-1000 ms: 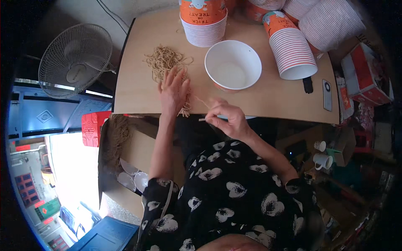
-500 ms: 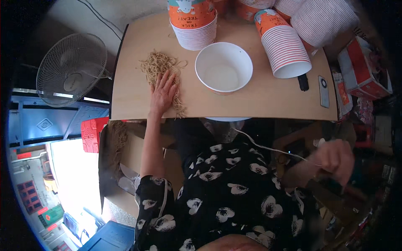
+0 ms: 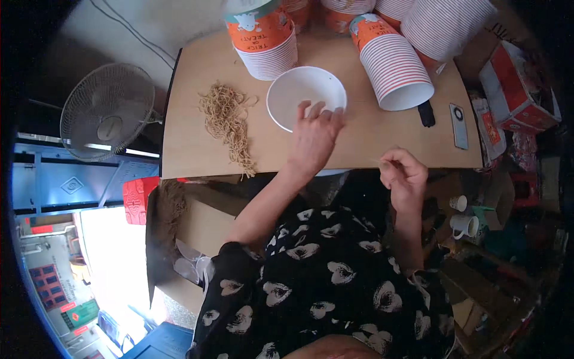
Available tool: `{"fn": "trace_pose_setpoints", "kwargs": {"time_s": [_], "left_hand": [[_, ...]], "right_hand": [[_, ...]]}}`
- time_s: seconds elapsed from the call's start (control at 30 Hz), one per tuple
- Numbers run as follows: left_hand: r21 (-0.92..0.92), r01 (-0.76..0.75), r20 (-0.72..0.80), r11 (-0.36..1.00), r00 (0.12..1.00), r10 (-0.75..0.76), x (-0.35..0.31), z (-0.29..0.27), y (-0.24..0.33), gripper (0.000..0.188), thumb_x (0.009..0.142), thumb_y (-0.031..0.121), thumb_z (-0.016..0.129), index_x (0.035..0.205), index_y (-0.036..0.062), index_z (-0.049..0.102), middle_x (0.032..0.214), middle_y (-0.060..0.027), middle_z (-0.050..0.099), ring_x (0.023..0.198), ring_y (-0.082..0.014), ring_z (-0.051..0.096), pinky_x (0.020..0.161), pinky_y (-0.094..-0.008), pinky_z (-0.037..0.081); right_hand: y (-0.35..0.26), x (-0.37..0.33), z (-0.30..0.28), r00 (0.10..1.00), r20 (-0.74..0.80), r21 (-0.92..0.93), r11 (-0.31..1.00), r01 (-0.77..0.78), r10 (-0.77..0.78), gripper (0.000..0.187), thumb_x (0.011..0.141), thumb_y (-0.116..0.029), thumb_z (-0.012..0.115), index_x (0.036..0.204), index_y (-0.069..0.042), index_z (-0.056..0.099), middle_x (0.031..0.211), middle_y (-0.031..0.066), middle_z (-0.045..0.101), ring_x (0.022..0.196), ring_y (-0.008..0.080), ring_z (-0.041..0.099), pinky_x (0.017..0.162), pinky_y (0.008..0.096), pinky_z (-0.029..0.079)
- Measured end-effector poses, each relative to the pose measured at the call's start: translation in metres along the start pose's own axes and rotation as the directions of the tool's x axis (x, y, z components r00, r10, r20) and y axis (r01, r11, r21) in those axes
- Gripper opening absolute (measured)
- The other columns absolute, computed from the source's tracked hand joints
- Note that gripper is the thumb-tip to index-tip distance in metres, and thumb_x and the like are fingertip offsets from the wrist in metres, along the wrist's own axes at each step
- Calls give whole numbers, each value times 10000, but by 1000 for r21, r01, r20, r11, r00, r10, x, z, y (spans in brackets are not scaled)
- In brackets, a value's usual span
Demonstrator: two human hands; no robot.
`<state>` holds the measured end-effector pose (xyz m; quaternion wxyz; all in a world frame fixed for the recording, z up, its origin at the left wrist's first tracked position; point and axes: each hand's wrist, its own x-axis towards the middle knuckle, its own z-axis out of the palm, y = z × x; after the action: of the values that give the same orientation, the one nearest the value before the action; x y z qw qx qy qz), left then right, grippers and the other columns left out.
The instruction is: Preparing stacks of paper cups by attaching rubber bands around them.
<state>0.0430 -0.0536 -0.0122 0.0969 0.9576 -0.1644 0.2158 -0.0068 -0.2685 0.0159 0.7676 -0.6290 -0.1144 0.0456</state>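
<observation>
A white paper bucket (image 3: 286, 99) stands mouth up on the table. My left hand (image 3: 314, 140) is over its near rim, slightly blurred, with the fingers apart and a little bent; nothing shows in them. At the table's front edge, my right hand (image 3: 406, 179) is closed, thumb and fingertips pressed together. Whatever it pinches is too small to make out. On the left of the table lies a tangled heap of thin tan cords (image 3: 224, 116), partly hanging over the front edge, with neither hand on it.
A stack of orange-printed buckets (image 3: 263, 54) stands behind the bucket. Another stack (image 3: 397, 72) lies on its side at the right, near a phone (image 3: 459, 127). A fan (image 3: 107, 113) is off to the left. Mugs (image 3: 464, 226) sit lower right.
My left hand has left the cord heap and moved right to the bucket. My right hand has come up and inward to the table edge; the pale cord trailing from it no longer shows.
</observation>
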Motion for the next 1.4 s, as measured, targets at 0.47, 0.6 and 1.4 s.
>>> {"fn": "trace_pose_setpoints", "kwargs": {"time_s": [0.47, 0.6, 1.4], "left_hand": [[-54, 70, 77, 996, 995, -66, -42, -45, -13, 423, 808, 209, 732, 1213, 152, 626, 1193, -62, 643, 1260, -309, 515, 1055, -494, 367], [-497, 211, 65, 842, 976, -206, -38, -43, -23, 176, 847, 53, 652, 1016, 44, 701, 865, -156, 701, 830, -308, 700, 735, -365, 541], [-763, 324, 148, 559, 930, -337, -41, -77, -22, 180, 891, 45, 669, 1062, -4, 697, 895, -112, 735, 809, -170, 715, 748, -293, 546]], "right_hand": [[44, 6, 8, 998, -56, -58, 998, -35, 31, 69, 929, -22, 625, 956, 41, 620, 745, -16, 559, 614, 9, 483, 530, 165, 384], [36, 14, 30, 987, -97, -168, 980, 107, -124, 68, 926, -18, 631, 969, 33, 623, 779, -11, 578, 651, 25, 504, 579, 179, 410], [39, 55, 82, 861, 29, -450, 763, 464, -507, 128, 855, 29, 677, 952, -5, 602, 843, 92, 629, 703, 155, 626, 620, 262, 516]]}}
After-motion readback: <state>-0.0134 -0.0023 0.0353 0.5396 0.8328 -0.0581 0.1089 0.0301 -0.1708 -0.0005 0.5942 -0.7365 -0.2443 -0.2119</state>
